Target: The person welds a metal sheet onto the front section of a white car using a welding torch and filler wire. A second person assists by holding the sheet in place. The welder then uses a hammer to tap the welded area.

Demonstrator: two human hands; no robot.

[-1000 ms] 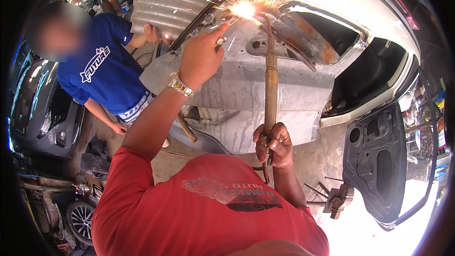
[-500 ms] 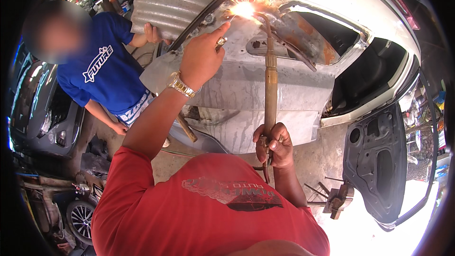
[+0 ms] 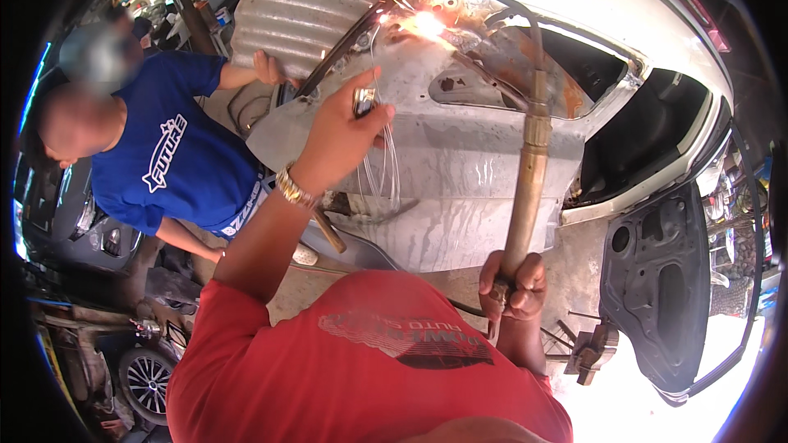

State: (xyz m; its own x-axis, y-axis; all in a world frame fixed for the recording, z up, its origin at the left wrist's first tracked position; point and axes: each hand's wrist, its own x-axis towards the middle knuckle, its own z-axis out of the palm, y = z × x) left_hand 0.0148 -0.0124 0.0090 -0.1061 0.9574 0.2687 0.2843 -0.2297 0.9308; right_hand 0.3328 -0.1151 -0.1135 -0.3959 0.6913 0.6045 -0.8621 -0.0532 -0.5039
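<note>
My left hand (image 3: 338, 130), wearing a watch and a ring, is closed around a thin filler wire (image 3: 386, 168). Its loops dangle below the fingers, and one end rises toward the hot spot. Lower right, my right hand (image 3: 519, 294) grips the valve end of a brass gas welding torch (image 3: 529, 189). The torch stands nearly upright, its curved neck bending left at the top. On the bare grey car panel (image 3: 484, 143), a bright glowing spot (image 3: 428, 25) throws sparks up and left. A narrow metal strip (image 3: 492, 80) slants across the panel beside the oval opening.
At left, a person in a blue shirt (image 3: 176, 143) has a hand on a corrugated sheet (image 3: 300, 20) beside the panel. A wooden handle (image 3: 330, 234) juts out below my left wrist. A dark door shell (image 3: 657, 287) and a vise (image 3: 593, 353) stand at right.
My right hand and the torch have shifted right, with the torch neck away from the glow, which is smaller. My left hand has moved slightly left and down; wire loops now show. The co-worker leans left.
</note>
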